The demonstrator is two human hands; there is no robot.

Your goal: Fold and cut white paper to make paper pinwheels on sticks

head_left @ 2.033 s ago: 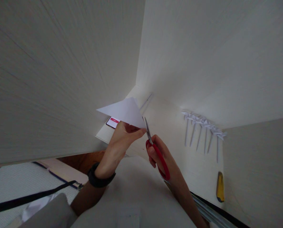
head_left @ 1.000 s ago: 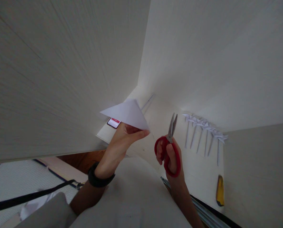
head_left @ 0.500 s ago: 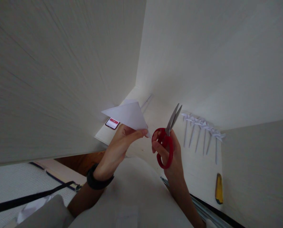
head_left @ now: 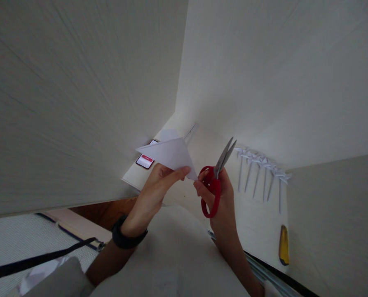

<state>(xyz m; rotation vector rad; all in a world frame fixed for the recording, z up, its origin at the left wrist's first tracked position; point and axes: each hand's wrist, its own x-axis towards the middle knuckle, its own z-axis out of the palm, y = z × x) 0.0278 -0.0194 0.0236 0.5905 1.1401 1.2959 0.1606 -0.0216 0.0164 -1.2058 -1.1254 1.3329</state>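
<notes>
A folded white paper triangle (head_left: 172, 153) is pinched at its lower edge between the thumb and fingers of my left hand (head_left: 162, 183). Red-handled scissors (head_left: 215, 190) hang on the fingers of my right hand (head_left: 222, 198), their blades pointing up and slightly parted, away from the paper. The thumb and a fingertip of that hand meet at the paper's lower right corner. Behind the paper, a thin white stick (head_left: 191, 130) rests on the white table (head_left: 208, 144); its near end is hidden.
Several folded paper pieces with thin stems (head_left: 261, 163) lie in a row on the right. A yellow-handled tool (head_left: 284, 245) is near the table's right edge. At the left lies a phone (head_left: 145, 161) with its screen lit. Pale walls (head_left: 134, 82) rise on the left, back and right.
My right hand has moved left to the paper's corner, with the scissors still on its fingers. The paper has shifted slightly right and down, uncovering more of the phone.
</notes>
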